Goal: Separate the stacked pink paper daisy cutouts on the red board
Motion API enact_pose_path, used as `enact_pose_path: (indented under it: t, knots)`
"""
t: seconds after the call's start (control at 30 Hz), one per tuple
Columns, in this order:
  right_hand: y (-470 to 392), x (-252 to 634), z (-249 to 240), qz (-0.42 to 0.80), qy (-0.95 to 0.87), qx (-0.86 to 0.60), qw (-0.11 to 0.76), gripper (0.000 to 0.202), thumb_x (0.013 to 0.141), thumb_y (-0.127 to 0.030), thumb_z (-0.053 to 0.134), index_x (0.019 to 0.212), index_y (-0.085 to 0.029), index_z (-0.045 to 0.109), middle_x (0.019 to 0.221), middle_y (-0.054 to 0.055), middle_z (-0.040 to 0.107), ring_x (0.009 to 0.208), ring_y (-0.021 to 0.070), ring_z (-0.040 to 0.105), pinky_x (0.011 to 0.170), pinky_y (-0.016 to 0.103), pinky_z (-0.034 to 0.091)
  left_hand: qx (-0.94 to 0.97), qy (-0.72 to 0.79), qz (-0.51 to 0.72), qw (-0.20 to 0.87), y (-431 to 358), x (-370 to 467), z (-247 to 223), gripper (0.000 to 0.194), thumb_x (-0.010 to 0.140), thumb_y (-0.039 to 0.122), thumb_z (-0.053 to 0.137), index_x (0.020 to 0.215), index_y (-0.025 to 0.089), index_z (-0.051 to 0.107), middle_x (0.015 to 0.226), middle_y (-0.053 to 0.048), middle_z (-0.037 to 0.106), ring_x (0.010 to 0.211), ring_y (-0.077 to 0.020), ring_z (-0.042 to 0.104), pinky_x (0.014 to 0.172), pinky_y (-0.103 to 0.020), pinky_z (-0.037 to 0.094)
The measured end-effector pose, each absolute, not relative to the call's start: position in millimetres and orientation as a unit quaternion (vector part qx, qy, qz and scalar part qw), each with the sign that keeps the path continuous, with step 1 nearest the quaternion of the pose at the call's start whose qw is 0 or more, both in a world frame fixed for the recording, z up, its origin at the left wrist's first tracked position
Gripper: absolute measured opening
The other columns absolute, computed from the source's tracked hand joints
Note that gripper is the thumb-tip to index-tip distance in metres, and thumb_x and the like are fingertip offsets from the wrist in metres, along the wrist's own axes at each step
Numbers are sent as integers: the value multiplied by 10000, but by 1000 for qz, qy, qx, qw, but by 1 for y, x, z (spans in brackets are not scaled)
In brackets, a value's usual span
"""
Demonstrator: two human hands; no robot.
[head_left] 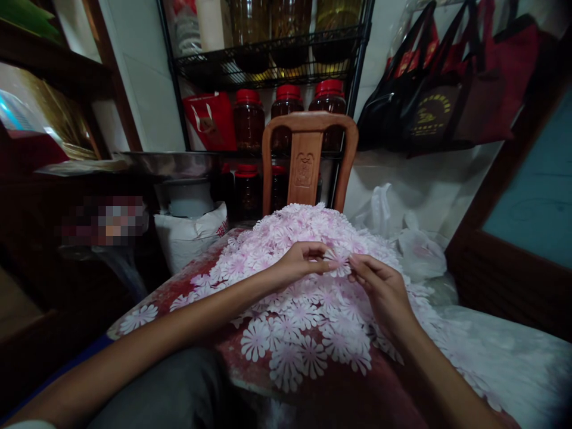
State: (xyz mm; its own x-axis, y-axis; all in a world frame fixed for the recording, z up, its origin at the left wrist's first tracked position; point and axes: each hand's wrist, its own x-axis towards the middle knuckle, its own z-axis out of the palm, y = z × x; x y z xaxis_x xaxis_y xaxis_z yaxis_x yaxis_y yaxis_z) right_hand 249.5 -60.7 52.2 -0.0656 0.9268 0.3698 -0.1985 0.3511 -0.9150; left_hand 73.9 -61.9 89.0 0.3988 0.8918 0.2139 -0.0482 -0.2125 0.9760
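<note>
Rack: we list one black wire rack (201, 62), farthest beyond both hands, holding red-lidded jars (248, 128).

Table: we record a worn red tabletop (236, 351), beneath both hands.

Chair: we note one carved wooden chair (308, 122), directly beyond the hands, its back upright before the rack.

Pile: we count as one lot the heap of white-and-pink flower cutouts (308, 313), spread under and around both hands.

Carrying bags: we enter the dark and maroon bags (447, 113), hanging beyond and to the right of the right hand.

Sack: we place one white sack (187, 235) to the left of the left hand.

Hands: we find the left hand (304, 262) pinching between thumb and fingers; the right hand (384, 286), just beside it, likewise pinches with its fingertips, both upon one piece.

Held piece: we close with a single flower cutout (340, 262), between the two hands, above the heap.
</note>
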Motion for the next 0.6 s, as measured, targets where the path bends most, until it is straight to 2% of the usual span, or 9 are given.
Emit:
enact_pose_path:
  t: [0.2,0.37,0.53,0.6]
  knots:
    - [-64,249,56,539,-531,-302,579,234,743,-375,658,770,-147,611,662,-5,500,647,68,451,662,184,373,637,321,447,539,-62,74,90,379,585,339,727,830,100,564,803,-10,553,697,-25,500,673,-171,373]
    - [-68,245,57,592,-498,-261,578,214,723,-348,678,761,-152,602,753,-1,504,667,67,457,675,191,406,615,326,466,546,-61,74,90,382,569,307,738,833,102,554,786,-4,547,682,-21,495,669,-178,383]
    - [-69,245,61,567,-499,-275,595,326,759,-450,615,944,-182,634,696,4,503,656,85,464,676,212,402,637,331,458,525,-64,73,94,341,599,287,717,840,88,578,808,-18,563,714,-26,505,688,-173,381]
    - [-68,247,62,539,-517,-297,595,331,725,-429,659,942,-179,642,691,1,505,646,78,454,666,205,387,641,332,454,521,-65,73,95,344,613,305,706,856,93,585,819,-21,563,715,-26,502,680,-171,381]
